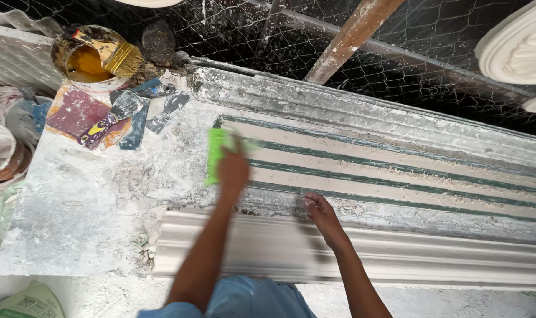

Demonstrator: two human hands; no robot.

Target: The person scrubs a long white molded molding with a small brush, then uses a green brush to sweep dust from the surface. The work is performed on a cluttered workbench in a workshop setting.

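Note:
My left hand [233, 169] grips a bright green flat scraper [215, 152] and presses it on the left end of a long ribbed mould [397, 171] filled with wet pale plaster between dark green ridges. My right hand [322, 216] rests with fingers bent on the mould's near edge, holding nothing. A finished white plaster cornice strip [397, 256] lies along the near side of the mould, under both forearms.
A tin of yellow-orange liquid [85, 63] with a paintbrush [117, 56] across it stands at the back left. Putty knives [111, 118] lie beside it on the plaster-crusted bench [85, 206]. Wire mesh, a rusty pole [350, 35] and white plaster ornaments [518, 47] lie behind.

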